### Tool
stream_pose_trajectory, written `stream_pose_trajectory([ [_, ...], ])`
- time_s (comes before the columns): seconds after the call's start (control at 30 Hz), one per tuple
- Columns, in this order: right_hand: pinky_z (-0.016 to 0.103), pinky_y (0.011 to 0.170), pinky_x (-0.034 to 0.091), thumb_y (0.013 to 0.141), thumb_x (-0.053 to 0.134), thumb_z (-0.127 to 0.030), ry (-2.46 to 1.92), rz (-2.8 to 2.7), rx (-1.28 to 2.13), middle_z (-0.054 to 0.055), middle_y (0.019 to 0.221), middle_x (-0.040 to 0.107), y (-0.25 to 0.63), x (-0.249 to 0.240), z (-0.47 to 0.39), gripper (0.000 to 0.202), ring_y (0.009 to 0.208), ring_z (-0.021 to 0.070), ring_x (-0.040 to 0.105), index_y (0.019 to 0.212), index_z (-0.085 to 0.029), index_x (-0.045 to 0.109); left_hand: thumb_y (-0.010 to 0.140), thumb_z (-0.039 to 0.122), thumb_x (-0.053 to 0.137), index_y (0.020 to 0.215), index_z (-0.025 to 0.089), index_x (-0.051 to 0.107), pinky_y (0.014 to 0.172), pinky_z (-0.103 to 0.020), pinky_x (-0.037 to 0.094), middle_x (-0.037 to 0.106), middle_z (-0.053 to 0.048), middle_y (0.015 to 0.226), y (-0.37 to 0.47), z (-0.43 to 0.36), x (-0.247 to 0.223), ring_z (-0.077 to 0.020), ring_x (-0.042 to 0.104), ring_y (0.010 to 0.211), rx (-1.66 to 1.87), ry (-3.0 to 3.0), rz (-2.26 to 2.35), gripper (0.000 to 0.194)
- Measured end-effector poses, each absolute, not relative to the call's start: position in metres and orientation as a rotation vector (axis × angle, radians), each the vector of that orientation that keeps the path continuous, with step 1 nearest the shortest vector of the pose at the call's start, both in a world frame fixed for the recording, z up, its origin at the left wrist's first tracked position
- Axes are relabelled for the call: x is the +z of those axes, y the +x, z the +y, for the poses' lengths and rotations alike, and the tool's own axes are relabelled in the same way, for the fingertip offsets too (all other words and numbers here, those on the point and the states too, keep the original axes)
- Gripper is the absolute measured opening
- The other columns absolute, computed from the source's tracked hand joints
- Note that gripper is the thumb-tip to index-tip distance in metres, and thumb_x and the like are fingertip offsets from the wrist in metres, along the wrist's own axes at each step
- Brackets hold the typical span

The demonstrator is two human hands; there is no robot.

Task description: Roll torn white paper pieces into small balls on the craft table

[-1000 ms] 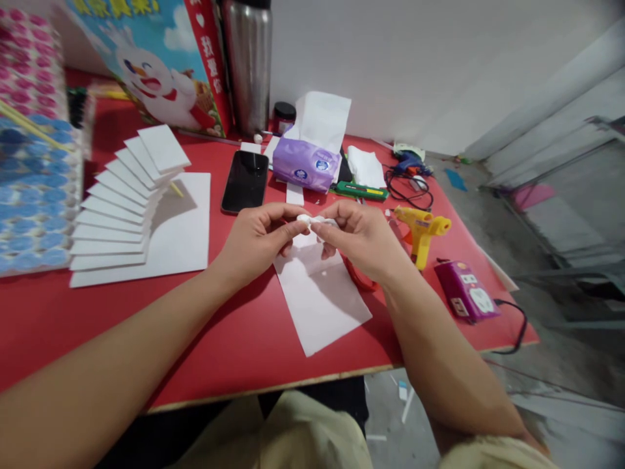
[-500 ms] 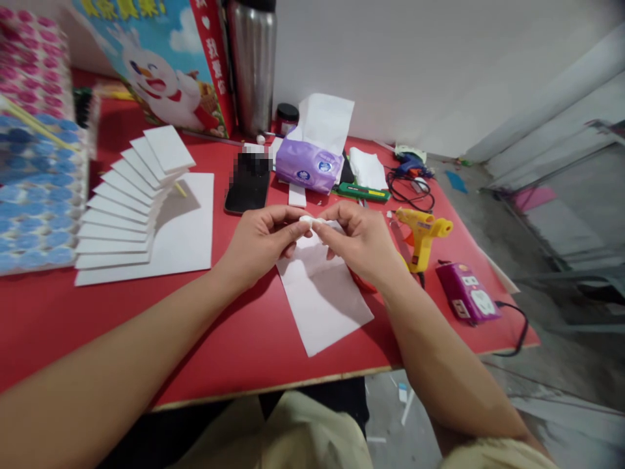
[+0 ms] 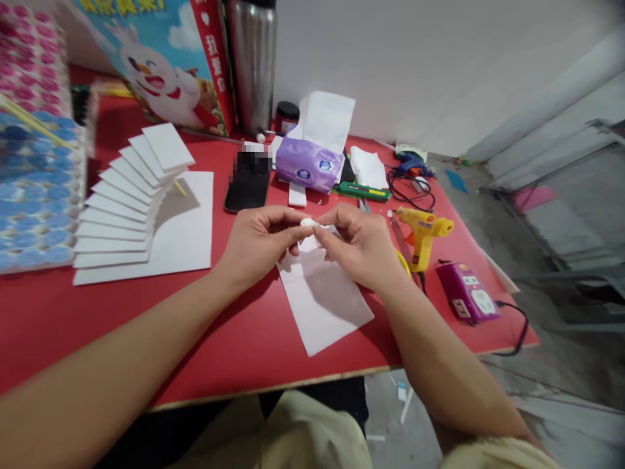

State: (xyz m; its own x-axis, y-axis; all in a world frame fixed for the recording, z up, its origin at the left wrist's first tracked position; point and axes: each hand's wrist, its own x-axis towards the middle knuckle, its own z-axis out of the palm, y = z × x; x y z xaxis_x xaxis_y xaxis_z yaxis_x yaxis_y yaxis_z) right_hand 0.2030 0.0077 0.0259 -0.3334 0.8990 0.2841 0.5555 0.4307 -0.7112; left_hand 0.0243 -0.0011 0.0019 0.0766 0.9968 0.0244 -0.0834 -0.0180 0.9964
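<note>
From my remote seat I see a paper sheet (image 3: 332, 303) near the front of the red table (image 3: 219, 352). Above its far end, the left hand (image 3: 266, 238) pinches a small white wad (image 3: 307, 223) between thumb and forefinger; the right hand (image 3: 359, 241) grips its other side likewise. I've a glue gun (image 3: 422, 236) to the right, then a phone (image 3: 247, 192), tissues (image 3: 307, 163) and finally a steel bottle (image 3: 254, 71).

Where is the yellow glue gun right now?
In the head view, the yellow glue gun is toward the right end of the red table, between the right hand and the purple socket box.
</note>
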Motion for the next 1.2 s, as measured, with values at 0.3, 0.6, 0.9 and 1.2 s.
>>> stream_pose_trajectory([
  [0.3, 0.026, 0.059, 0.039, 0.091, 0.062, -0.017, -1.083, -2.216, 0.561, 0.002, 0.071, 0.067, 0.211, 0.032, 0.008, 0.011, 0.061, 0.0116, 0.057, 0.087, -0.014, 0.071, 0.068, 0.028, 0.089, 0.078, 0.013, 0.076, 0.042, -0.017, 0.045, 0.068, 0.0, 0.058, 0.021, 0.0, 0.004, -0.0093, 0.06, 0.048, 1.147, 1.191, 1.03, 0.022],
  [0.6, 0.026, 0.057, 0.052, 0.091, 0.07, -0.031, -1.224, -1.885, 1.041, 0.003, 0.074, 0.072, 0.206, 0.034, 0.009, 0.015, 0.06, 0.0153, 0.068, 0.087, -0.017, 0.067, 0.073, 0.029, 0.087, 0.095, 0.015, 0.082, 0.054, -0.023, 0.055, 0.073, -0.002, 0.07, 0.018, 0.005, -0.002, -0.0104, 0.063, 0.054, 1.166, 1.191, 0.944, 0.026],
  [0.9, 0.039, 0.061, 0.065, 0.109, 0.028, -0.039, -1.002, -1.033, 2.347, 0.011, 0.082, 0.074, 0.214, 0.029, 0.032, 0.043, 0.065, 0.0206, 0.073, 0.102, -0.014, 0.062, 0.081, 0.023, 0.08, 0.096, 0.019, 0.082, 0.067, -0.025, 0.053, 0.079, -0.006, 0.094, 0.013, 0.012, -0.007, -0.0135, 0.066, 0.071, 1.269, 1.537, 0.907, 0.016],
  [1.2, 0.026, 0.049, 0.059, 0.093, 0.07, -0.04, -1.025, -1.174, 2.135, -0.002, 0.079, 0.057, 0.218, 0.034, 0.021, 0.025, 0.053, 0.0069, 0.046, 0.092, -0.016, 0.065, 0.083, 0.028, 0.078, 0.104, 0.022, 0.083, 0.061, -0.023, 0.049, 0.078, -0.006, 0.098, 0.011, 0.011, -0.006, -0.0126, 0.063, 0.071, 1.187, 1.57, 0.94, 0.022],
])
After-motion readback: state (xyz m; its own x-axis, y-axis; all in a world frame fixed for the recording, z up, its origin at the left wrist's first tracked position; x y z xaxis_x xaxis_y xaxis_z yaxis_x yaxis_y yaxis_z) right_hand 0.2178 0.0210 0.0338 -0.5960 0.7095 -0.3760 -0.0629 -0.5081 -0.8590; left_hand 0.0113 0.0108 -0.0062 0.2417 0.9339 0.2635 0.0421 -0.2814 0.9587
